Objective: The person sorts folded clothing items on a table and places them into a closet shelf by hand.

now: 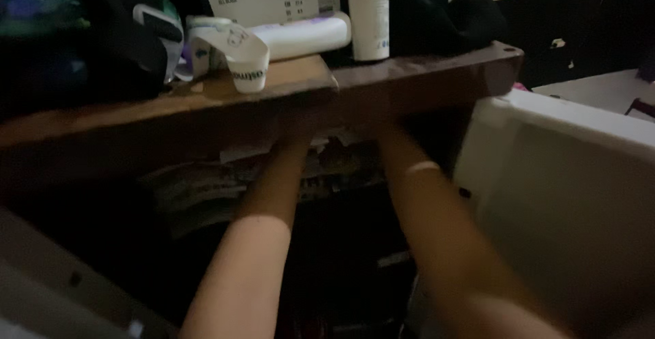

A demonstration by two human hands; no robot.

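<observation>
Both arms reach under the front edge of the wooden shelf [205, 100] toward dim stacked papers [198, 192], nothing pulled out, both hands hidden, grip impossible to tell.

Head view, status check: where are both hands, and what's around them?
Left hand and right hand reach under the wooden shelf, grip hidden in shadow. Papers stacked beneath. White tubes and bottle stand on top.

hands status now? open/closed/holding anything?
Left hand: under the wooden shelf edge, too dark to tell.
Right hand: also under the shelf edge, cannot be told.
</observation>
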